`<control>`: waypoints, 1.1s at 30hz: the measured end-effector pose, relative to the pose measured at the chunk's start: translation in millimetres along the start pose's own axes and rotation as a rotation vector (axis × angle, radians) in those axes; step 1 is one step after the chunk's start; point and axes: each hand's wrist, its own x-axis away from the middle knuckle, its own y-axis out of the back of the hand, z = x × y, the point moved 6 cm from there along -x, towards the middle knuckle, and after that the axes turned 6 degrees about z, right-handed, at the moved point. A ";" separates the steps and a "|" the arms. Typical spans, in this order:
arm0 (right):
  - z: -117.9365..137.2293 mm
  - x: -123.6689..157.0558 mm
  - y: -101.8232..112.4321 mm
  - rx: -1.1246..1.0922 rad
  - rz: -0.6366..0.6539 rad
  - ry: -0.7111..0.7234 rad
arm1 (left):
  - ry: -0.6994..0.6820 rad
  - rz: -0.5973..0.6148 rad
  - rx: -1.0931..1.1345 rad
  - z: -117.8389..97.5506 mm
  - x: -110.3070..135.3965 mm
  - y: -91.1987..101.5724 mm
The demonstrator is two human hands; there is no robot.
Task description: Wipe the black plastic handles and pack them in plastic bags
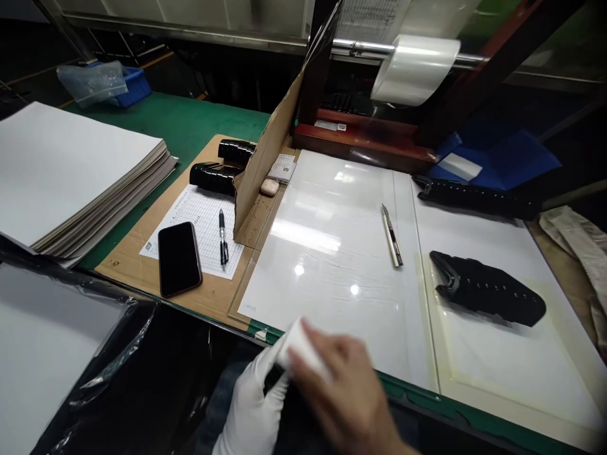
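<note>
My left hand point(250, 407), in a white glove, is at the bottom centre, just below the table's near edge. My bare right hand point(348, 395) lies next to it, motion-blurred, with its fingers curled over a small white thing point(300, 344) that I cannot make out. A dark bit shows between the two hands. Both hands hover at the near edge of a glossy white sheet point(332, 253). On that sheet lies a slim utility knife point(392, 235). A black ribbed part point(488, 289) rests on the white board to the right.
A second black strip point(474, 197) lies at the back right under a film roll point(415, 68). Left of a cardboard divider point(265, 164) are a phone point(179, 258), a pen point(222, 239), a form and two black rolls point(215, 177). White boards point(71, 170) are stacked at far left.
</note>
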 end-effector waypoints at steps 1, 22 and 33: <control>-3.2 -1.0 0.2 0.016 -0.005 -0.024 | -0.030 0.009 -0.030 -0.8 0.0 -1.1; -13.4 -11.6 4.9 -0.006 -0.003 -0.002 | -0.182 0.058 -0.167 -8.6 -3.7 -5.7; -16.5 -8.0 3.6 -0.009 -0.002 -0.109 | -0.139 0.062 -0.160 -9.5 -3.8 -5.0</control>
